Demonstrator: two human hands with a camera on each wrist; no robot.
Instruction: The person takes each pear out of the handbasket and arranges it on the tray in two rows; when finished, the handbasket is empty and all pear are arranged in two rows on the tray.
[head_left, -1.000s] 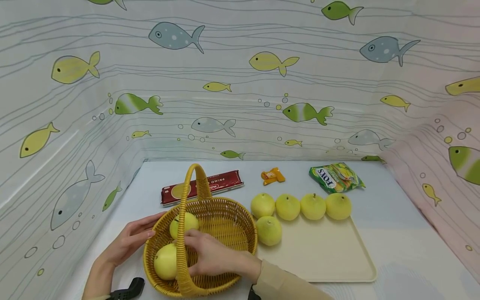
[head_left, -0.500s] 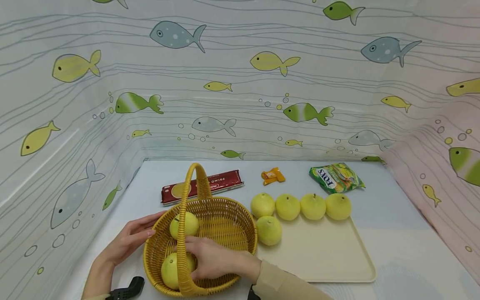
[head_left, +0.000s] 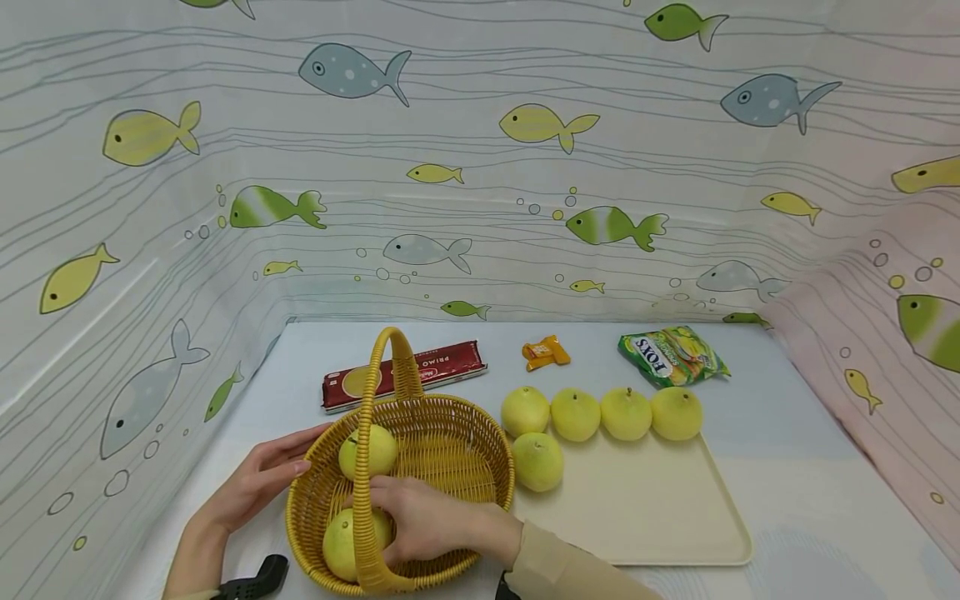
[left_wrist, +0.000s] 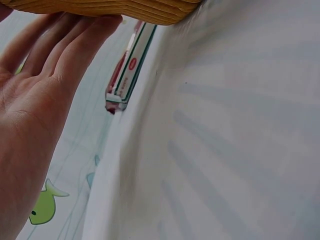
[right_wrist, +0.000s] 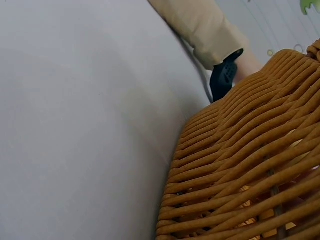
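Note:
A yellow wicker basket with a tall arched handle stands front and left of centre. Inside it, on the left, lie two yellow apples: a rear apple and a front apple. My right hand reaches in from the right and grips the front apple, thumb at its near side; the handle partly hides the fingers. My left hand rests against the basket's outer left side. In the left wrist view that hand shows long, nearly straight fingers touching the wickerwork. Only the basket's outer weave fills the right wrist view's corner.
Right of the basket lies a cream tray, with several yellow apples along its back and left edges. Behind are a red biscuit pack, an orange-wrapped sweet and a green Fox's bag. Fish-patterned walls enclose the table.
My right hand has shifted the front apple slightly right and toward me inside the basket, then stayed nearly still. The left hand has kept its place.

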